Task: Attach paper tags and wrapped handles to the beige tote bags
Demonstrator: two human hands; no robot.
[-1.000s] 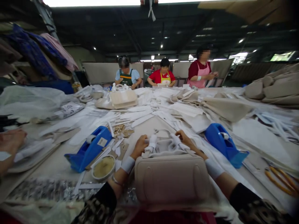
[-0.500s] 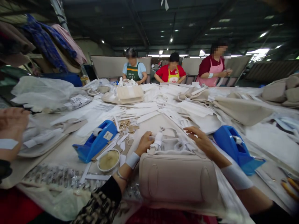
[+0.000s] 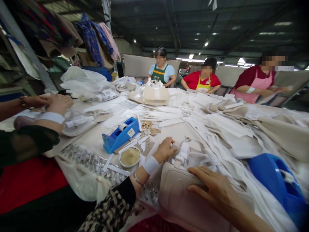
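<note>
A beige handbag (image 3: 172, 190) stands before me, with a white-wrapped strap end (image 3: 182, 154) and clear wrapping on its top. Beside that strap, at the bag's upper left, is my left hand (image 3: 164, 150). Its fingers are loosely curled, a small gap shows between thumb and fingertips, and I see nothing held. My right hand (image 3: 217, 187) lies over the bag's front and upper edge, fingers stretched out, covering much of the right half. White tape bands the left wrist (image 3: 151, 165).
A blue tape dispenser (image 3: 122, 133) and a bowl of yellowish paste (image 3: 129, 157) stand left; another blue dispenser (image 3: 277, 183) is right. A co-worker's hands (image 3: 54, 103) are at far left. White sheets (image 3: 166, 114) and another bag (image 3: 156, 96) lie beyond; several people work opposite.
The view has turned left. My right hand has come from beyond the bag's top right onto its front. My left hand's fingers have come away from the white-wrapped strap.
</note>
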